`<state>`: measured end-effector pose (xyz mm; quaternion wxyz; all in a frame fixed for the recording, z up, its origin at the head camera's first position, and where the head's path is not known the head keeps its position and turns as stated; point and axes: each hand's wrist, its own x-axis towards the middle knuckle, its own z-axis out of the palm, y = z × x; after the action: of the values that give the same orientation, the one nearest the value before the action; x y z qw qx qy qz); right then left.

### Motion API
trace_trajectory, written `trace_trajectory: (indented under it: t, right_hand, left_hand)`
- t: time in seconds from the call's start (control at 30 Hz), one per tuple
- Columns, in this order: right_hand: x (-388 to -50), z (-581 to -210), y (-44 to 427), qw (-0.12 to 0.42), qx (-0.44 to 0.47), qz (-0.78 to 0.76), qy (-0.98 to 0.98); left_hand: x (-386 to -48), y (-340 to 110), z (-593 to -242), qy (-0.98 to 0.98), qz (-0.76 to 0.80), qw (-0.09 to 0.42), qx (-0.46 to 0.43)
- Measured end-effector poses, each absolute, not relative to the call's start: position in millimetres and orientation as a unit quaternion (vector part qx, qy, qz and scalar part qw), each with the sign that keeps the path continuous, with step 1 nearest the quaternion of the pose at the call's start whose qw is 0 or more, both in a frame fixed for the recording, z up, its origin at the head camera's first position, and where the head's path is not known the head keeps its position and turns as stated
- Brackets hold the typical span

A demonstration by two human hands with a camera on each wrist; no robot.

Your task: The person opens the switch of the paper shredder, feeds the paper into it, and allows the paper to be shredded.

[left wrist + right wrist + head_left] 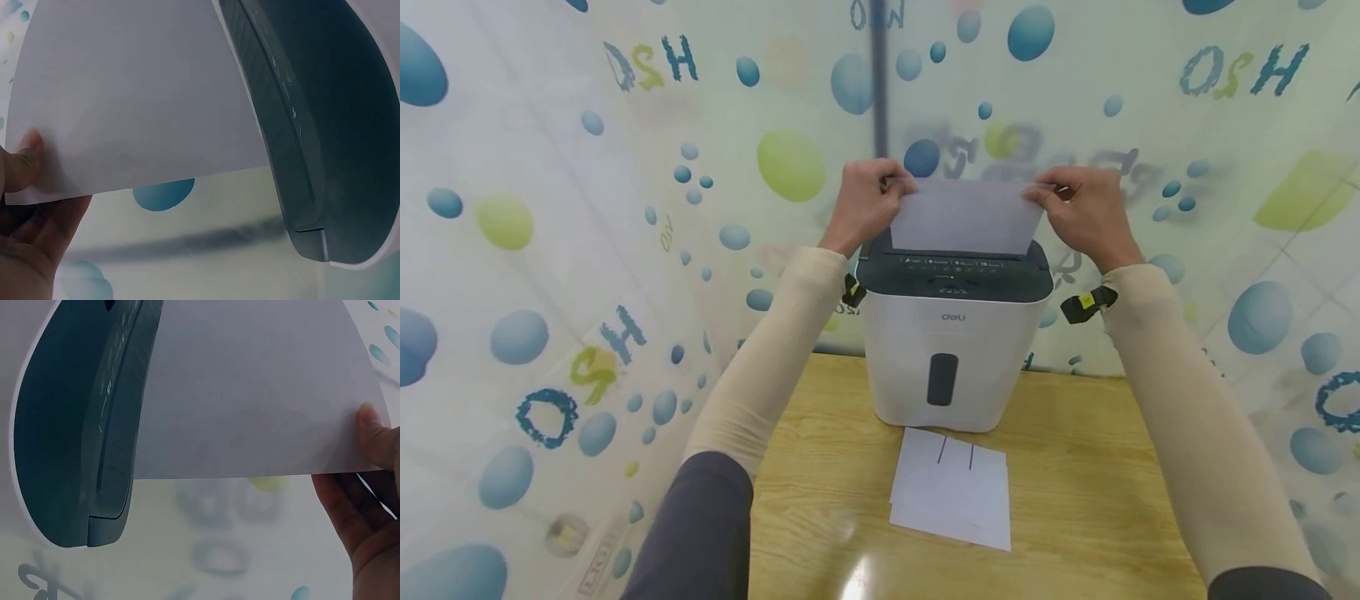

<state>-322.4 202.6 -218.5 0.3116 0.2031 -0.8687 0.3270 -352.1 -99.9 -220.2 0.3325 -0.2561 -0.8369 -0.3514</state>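
A white sheet of paper [966, 218] stands upright above a paper shredder [943, 358], a white body with a dark top. Its lower edge meets the slot area of that top [350, 125]; whether it has gone inside is hidden. My left hand [867, 200] pinches the sheet's upper left corner, thumb on the near face and fingers behind. At the upper right corner my right hand [1086, 208] pinches it the same way. In the right wrist view the sheet [250, 394] lies flat and uncreased between thumb and shredder.
On the wooden table [820, 467], several overlapping white sheets [951, 500] lie in front of the shredder, the top one bearing two dark lines. A patterned curtain [790, 92] with blue and green spots hangs close behind and at both sides.
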Motion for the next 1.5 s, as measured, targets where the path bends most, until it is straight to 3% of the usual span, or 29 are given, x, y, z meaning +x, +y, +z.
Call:
trace_trajectory:
  t: [0.47, 1.5]
  right_hand:
    - [-346, -229, 200, 0.280, 0.176, 0.326, -0.886]
    - [-363, -251, 202, 0.221, 0.170, 0.327, -0.903]
  left_hand:
    - [-375, -99, -226, -0.867, -0.350, 0.283, -0.212]
    - [-394, -98, -243, -0.910, -0.329, 0.186, -0.170]
